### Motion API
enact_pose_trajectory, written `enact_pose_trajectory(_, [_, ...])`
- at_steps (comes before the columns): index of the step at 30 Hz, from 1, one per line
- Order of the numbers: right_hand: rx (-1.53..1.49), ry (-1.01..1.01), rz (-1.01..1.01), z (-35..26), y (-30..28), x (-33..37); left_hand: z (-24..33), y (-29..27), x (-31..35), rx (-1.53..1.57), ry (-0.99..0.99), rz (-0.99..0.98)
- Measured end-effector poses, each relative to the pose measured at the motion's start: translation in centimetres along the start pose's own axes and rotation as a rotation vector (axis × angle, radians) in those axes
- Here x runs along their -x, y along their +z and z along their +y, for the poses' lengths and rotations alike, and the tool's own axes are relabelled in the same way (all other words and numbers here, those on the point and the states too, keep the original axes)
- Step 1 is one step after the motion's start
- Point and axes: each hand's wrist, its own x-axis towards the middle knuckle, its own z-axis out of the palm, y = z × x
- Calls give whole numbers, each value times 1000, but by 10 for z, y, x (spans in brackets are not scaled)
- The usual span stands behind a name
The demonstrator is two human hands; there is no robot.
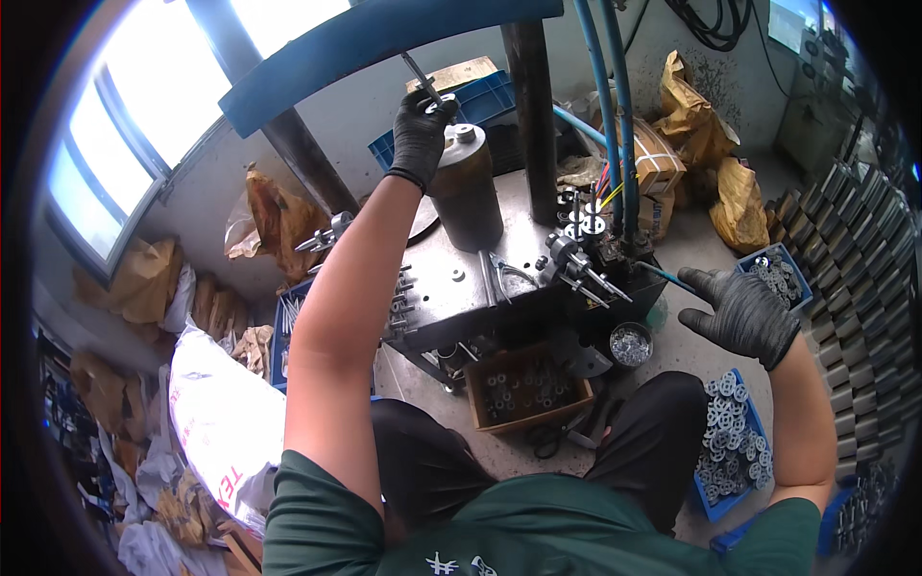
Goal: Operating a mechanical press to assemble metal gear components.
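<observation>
My left hand [421, 136], in a black glove, is raised over the bench with its fingers closed around a small silver round metal part [442, 104]. A thin metal rod [417, 71] runs from this part up toward the blue crossbeam. Just below and to the right of the hand stands a thick metal cylinder [467, 197] with a stepped top. My right hand [744, 315], also gloved in black, rests its fingers on the end of a thin blue lever [670, 278], with the thumb held apart. The lever's tip is partly hidden under the fingers.
A blue press crossbeam [384, 58] spans two dark posts. On the metal bench [437, 288] lie pliers [511, 273] and a metal fixture [576, 264]. Below sit a wooden box [530, 389] of parts and a can [631, 344]. A blue crate [732, 446] holds flat metal pieces.
</observation>
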Motion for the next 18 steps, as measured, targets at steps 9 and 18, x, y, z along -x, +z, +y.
enact_pose_trajectory(9, [-48,-29,-5,3,5,0,-26,9,-3,192,-47,-66])
enact_pose_trajectory(18, [-98,16,12,8,12,-5,-27,8,8,253,-168,-258])
